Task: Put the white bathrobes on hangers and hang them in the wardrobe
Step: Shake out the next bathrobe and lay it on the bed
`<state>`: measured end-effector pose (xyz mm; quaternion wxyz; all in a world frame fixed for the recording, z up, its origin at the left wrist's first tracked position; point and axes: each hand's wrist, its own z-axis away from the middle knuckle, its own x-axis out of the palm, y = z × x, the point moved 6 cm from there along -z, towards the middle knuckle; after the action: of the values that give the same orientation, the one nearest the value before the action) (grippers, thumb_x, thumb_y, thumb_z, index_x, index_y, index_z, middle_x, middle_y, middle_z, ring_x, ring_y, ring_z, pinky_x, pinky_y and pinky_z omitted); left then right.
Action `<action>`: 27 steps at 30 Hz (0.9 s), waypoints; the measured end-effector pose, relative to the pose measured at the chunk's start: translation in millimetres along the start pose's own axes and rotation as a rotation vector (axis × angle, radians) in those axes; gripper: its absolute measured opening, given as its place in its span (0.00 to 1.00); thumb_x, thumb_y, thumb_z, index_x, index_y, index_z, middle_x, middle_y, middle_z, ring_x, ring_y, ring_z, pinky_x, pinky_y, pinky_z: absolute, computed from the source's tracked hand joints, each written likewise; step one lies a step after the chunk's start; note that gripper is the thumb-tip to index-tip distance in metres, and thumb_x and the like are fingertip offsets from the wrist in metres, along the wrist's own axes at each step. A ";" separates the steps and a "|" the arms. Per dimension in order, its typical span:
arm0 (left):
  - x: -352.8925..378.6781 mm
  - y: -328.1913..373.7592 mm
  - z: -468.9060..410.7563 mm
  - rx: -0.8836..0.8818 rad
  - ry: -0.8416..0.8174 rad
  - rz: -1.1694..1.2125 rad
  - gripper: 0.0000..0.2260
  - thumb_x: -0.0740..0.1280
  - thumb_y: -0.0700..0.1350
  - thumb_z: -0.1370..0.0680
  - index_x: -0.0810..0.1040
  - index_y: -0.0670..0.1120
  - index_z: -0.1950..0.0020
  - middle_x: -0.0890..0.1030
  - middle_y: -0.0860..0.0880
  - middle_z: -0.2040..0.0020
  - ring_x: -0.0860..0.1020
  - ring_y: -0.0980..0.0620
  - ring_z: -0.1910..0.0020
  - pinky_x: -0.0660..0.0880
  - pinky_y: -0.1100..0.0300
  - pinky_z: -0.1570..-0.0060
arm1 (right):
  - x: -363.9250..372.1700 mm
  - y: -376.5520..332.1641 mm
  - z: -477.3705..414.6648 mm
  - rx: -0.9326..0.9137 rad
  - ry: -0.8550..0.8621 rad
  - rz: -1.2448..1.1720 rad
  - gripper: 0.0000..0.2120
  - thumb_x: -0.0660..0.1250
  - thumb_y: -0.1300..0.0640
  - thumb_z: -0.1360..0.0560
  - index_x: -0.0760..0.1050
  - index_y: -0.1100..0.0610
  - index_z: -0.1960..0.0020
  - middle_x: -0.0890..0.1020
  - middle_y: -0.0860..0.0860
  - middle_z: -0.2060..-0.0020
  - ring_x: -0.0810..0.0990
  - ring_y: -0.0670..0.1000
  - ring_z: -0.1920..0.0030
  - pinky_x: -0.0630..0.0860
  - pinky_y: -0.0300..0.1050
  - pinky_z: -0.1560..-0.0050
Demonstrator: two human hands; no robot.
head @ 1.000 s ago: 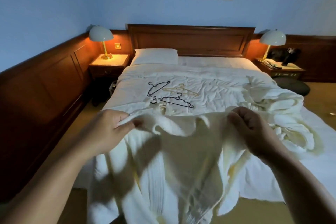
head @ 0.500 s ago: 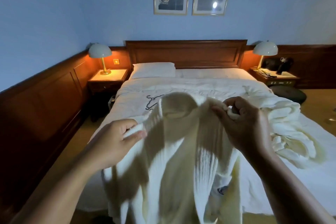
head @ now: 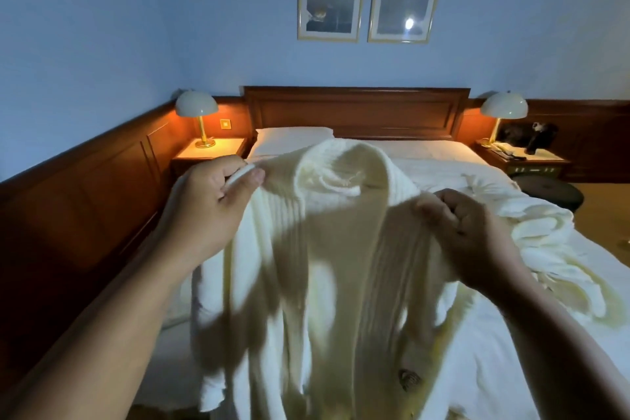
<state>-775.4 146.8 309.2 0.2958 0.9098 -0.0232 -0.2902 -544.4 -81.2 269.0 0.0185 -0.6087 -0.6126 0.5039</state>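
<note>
Blue-walled room, bed sitting under rumpled white bedding, domed lamps glowing either side of the wooden headboard. Ribbed cream-white bathrobe is hanging over the bed's foot edge, collar up. Left grip is pinching one shoulder, right grip is curling tight round the other. Second bathrobe is lying heaped at the bed's right edge.

You have one view, worn on your head. It looks forward and slightly down from the foot of the bed toward the headboard. The lens is wide, so wall lines bend at the edges. Your left hand and right hand sit close beneath it, and the bathrobe they grip screens mid-bed. The lower corners are dim, perhaps floor.
</note>
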 end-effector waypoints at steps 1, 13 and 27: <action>5.4 -0.9 1.8 -0.015 -0.045 0.050 0.20 0.63 0.57 0.21 0.73 0.41 0.62 0.69 0.38 0.69 0.67 0.49 0.71 0.64 0.56 0.70 | 4.2 0.5 1.7 0.030 0.015 -0.077 0.18 0.63 0.44 0.20 0.74 0.56 0.61 0.75 0.48 0.72 0.73 0.45 0.72 0.68 0.47 0.71; 65.4 62.7 34.2 0.058 -0.290 0.416 0.16 0.66 0.45 0.19 0.70 0.44 0.66 0.65 0.53 0.72 0.65 0.58 0.70 0.63 0.64 0.68 | 111.2 -30.3 55.4 0.201 -0.610 -0.642 0.19 0.75 0.44 0.27 0.82 0.59 0.46 0.86 0.57 0.52 0.85 0.58 0.49 0.79 0.59 0.44; 86.9 -76.1 114.9 -0.460 -0.338 0.424 0.10 0.66 0.59 0.21 0.82 0.57 0.58 0.81 0.56 0.64 0.78 0.61 0.62 0.75 0.63 0.58 | 38.7 5.7 12.7 0.398 -0.064 -0.898 0.08 0.69 0.66 0.24 0.80 0.62 0.62 0.82 0.55 0.72 0.80 0.52 0.74 0.77 0.41 0.73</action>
<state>-775.3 130.6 147.0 0.5386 0.7335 -0.1941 -0.3663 -558.4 -60.6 236.3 0.3310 -0.2532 -0.7067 0.5718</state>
